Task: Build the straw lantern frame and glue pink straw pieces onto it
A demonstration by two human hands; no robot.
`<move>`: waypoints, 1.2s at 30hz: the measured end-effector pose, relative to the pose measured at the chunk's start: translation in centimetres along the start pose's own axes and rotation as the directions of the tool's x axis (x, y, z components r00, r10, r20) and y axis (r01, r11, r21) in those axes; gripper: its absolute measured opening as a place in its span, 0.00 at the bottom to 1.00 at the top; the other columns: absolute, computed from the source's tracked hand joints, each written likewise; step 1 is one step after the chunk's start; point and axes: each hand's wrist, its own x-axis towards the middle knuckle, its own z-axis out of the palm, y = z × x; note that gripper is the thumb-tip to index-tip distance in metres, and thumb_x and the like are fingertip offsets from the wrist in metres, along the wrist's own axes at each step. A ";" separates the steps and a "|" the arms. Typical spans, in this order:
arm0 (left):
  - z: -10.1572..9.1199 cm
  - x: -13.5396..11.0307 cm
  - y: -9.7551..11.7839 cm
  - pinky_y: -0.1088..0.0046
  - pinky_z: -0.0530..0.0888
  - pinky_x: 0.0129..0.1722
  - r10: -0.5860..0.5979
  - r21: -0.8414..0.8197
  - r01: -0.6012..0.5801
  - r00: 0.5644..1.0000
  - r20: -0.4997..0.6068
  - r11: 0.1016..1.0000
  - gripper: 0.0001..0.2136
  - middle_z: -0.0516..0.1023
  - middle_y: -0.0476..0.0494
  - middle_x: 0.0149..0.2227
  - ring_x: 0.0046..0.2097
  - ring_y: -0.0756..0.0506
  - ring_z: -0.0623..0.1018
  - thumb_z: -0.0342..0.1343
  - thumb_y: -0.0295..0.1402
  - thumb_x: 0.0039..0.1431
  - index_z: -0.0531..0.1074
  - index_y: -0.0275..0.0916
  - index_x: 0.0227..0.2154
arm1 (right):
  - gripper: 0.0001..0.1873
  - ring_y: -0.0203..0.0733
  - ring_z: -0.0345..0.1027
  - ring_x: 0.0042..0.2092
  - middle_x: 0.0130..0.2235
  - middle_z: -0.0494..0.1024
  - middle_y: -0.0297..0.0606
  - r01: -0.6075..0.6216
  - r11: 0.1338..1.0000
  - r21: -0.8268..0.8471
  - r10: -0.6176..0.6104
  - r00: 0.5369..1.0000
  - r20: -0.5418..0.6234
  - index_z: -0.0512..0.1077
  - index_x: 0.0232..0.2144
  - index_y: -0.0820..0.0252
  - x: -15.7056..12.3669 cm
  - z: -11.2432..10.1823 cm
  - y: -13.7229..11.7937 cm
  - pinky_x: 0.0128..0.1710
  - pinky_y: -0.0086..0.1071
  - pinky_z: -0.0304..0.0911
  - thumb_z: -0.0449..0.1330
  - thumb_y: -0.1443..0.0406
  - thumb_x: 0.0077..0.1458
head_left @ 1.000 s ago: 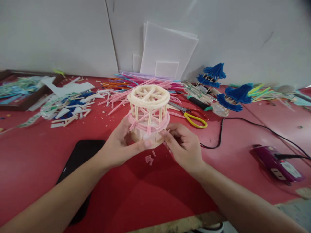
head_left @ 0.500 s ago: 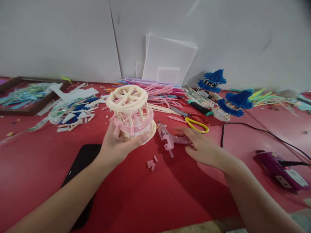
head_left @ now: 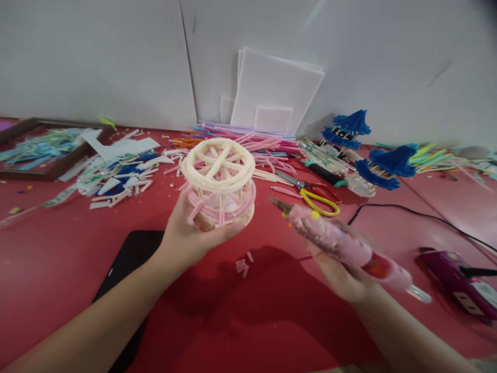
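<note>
My left hand [head_left: 190, 235] is wrapped round the lower part of a small round craft frame [head_left: 219, 166], built of cream fuzzy stems with a spoked top and pink bands lower down. In my right hand [head_left: 337, 269] is a pink hot glue gun [head_left: 334, 235], its metal nozzle pointing left toward the frame but apart from it. A clear glue stick [head_left: 419, 294] juts from the gun's rear. Several short pink cut pieces [head_left: 243, 267] lie on the red table [head_left: 233, 331] below the frame.
Yellow-and-red-handled scissors [head_left: 318, 199] lie beyond the glue gun. Pink and purple stems [head_left: 272, 150] are heaped behind. Blue-roofed models [head_left: 392, 163] stand at right, near a purple power strip [head_left: 458, 282] with a black cable. A black phone [head_left: 128, 269] lies under my left forearm.
My right hand has picked the glue gun up off the table and turned its nozzle left. The craft frame has shifted slightly right and its top tilts more toward me.
</note>
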 end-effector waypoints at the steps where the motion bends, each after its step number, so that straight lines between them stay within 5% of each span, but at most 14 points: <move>1: 0.0 0.0 0.1 0.54 0.74 0.55 0.000 0.019 0.000 1.000 0.002 1.000 0.31 0.77 0.40 0.52 0.53 0.36 0.77 0.71 0.34 0.38 0.69 0.41 0.48 | 0.12 0.46 0.74 0.29 0.31 0.80 0.38 0.025 1.000 -0.006 -0.025 0.999 0.031 0.74 0.36 0.51 -0.1 0.0 -0.3 0.30 0.38 0.69 0.60 0.67 0.46; 9: 0.1 -0.4 -0.3 0.56 0.76 0.53 0.026 0.021 -0.028 0.998 0.060 0.999 0.29 0.79 0.41 0.49 0.51 0.38 0.78 0.70 0.32 0.40 0.68 0.42 0.48 | 0.09 0.38 0.66 0.20 0.23 0.75 0.33 0.256 0.951 -0.175 -0.251 0.967 0.053 0.70 0.31 0.53 0.9 0.6 -1.6 0.18 0.31 0.61 0.55 0.70 0.46; 36: -0.1 -0.3 -0.4 0.57 0.76 0.53 0.006 0.073 -0.011 0.997 0.072 0.997 0.31 0.79 0.42 0.50 0.51 0.37 0.78 0.71 0.29 0.38 0.68 0.42 0.48 | 0.05 0.36 0.61 0.18 0.18 0.68 0.31 0.213 0.969 -0.122 -0.210 0.977 0.035 0.65 0.24 0.54 1.1 0.4 -1.9 0.16 0.31 0.56 0.53 0.70 0.46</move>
